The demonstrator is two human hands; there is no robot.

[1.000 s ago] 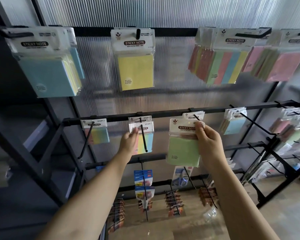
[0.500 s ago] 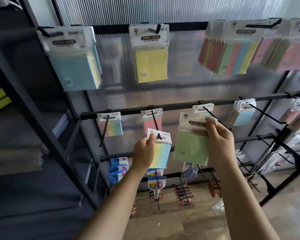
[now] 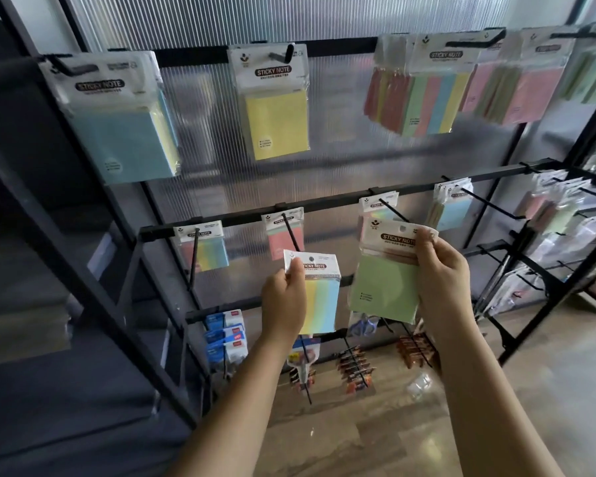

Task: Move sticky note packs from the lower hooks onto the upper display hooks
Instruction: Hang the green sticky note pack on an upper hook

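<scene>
The left hand [image 3: 284,297] pinches a striped sticky note pack [image 3: 319,294] by its header card, clear of the lower hook [image 3: 291,232]. The right hand [image 3: 441,270] grips a green sticky note pack [image 3: 384,287] likewise, leaving both hang holes free for threading. The upper hook [image 3: 283,55] above holds one yellow pack [image 3: 276,123], with open air below it.

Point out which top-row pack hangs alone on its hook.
The yellow sticky note pack, second hook from left; the neighbouring top hooks carry several packs each.
</scene>
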